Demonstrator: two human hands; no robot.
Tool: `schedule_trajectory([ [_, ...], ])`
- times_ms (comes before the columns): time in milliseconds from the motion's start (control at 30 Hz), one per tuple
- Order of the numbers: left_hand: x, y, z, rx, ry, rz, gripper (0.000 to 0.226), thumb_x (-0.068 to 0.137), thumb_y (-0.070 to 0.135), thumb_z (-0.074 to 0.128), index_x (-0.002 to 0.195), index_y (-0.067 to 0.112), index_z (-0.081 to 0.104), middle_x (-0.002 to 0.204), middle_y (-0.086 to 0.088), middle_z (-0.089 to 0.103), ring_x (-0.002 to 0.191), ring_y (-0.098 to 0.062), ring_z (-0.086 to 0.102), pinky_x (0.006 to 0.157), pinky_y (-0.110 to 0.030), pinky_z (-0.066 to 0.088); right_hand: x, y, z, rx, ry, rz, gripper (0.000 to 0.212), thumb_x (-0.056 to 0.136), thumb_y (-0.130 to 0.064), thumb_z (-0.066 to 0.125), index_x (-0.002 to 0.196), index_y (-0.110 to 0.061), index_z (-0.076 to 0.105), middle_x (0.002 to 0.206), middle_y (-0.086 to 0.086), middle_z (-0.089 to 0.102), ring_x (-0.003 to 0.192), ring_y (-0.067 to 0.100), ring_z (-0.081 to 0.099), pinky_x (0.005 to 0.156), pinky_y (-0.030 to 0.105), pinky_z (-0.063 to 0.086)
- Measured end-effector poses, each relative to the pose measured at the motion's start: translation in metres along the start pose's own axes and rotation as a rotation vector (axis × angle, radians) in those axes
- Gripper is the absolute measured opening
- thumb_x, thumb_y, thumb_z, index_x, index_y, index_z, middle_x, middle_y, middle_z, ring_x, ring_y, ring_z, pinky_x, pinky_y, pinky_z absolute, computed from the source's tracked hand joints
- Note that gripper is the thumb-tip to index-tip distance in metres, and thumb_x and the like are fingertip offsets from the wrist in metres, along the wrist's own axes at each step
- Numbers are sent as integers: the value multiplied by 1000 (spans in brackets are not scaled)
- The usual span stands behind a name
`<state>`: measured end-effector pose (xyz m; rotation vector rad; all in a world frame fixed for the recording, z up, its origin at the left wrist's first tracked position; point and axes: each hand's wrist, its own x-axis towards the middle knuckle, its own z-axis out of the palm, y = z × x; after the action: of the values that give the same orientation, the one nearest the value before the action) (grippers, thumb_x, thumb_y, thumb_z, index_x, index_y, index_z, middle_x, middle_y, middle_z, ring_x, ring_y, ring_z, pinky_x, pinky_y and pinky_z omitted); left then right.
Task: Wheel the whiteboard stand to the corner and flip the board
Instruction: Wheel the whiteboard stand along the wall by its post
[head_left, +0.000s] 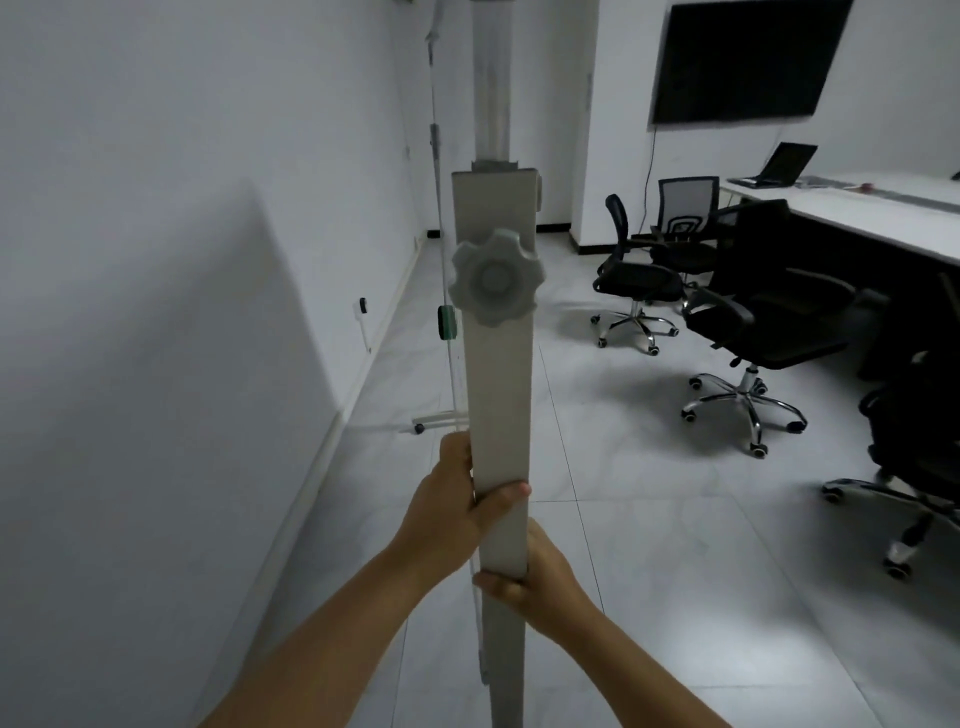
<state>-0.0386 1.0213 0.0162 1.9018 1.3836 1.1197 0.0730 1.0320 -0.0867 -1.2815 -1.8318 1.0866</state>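
The whiteboard stand's grey upright post (498, 395) rises in the middle of the view, seen edge-on. A star-shaped grey knob (496, 278) sits on it at mid height, and a narrower metal tube (491, 78) continues above. The board (439, 208) shows only as a thin edge running away to the left of the post, with a green eraser (445, 322) on it. My left hand (457, 504) grips the post from the left, thumb across its front. My right hand (540, 577) grips it just below from the right. A far caster (418, 428) rests on the tiled floor.
A white wall (182, 312) runs close along the left. Several black office chairs (753, 322) stand to the right beside a long white desk (857, 208) with a laptop (784, 163). A dark screen (743, 57) hangs on the far wall. Tiled floor (649, 571) lies ahead.
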Motion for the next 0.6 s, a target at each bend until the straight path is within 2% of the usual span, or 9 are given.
schedule_trajectory([
  [100,15,-6,-4,5,21,0,39,81,23,60,107,15,32,86,23,34,81,-6,47,64,-9,43,21,5,4,17,61,28,61,56,-50,59,106,-18,43,97,2,51,82,10,51,67,21,49],
  [233,36,-16,-5,6,21,-12,38,81,25,60,105,17,31,86,22,36,88,-15,49,70,-15,45,43,7,3,97,85,64,50,62,-34,63,103,-19,40,95,4,51,84,19,53,72,33,51],
  [300,46,-19,-4,13,10,-11,42,81,26,59,111,11,35,87,21,36,90,-16,50,72,-18,46,52,11,-1,83,66,52,58,58,-42,61,106,-17,40,100,8,52,89,22,54,75,36,52],
  [367,52,-19,-5,20,1,-18,44,82,26,58,115,9,35,87,22,34,90,-13,48,69,-11,43,62,14,-5,61,41,30,67,54,-49,58,110,-17,39,106,10,52,92,22,54,78,37,53],
  [467,60,-20,-6,37,-23,-24,47,82,26,57,119,10,34,88,25,32,89,-11,47,68,-8,43,71,18,-8,47,6,-4,62,57,-51,57,109,-22,40,109,10,49,94,19,53,82,38,54],
  [567,65,-20,-8,44,-65,-36,49,82,27,57,121,10,32,88,25,32,92,-12,47,79,-17,46,78,24,-9,38,0,-10,49,59,-46,60,101,-34,38,108,8,50,93,17,52,78,32,54],
  [600,67,-19,-9,44,-81,-35,49,82,27,57,121,10,32,89,25,32,93,-12,47,81,-21,47,80,25,-9,46,9,-5,47,60,-45,60,99,-35,38,107,8,50,92,17,53,79,35,55],
])
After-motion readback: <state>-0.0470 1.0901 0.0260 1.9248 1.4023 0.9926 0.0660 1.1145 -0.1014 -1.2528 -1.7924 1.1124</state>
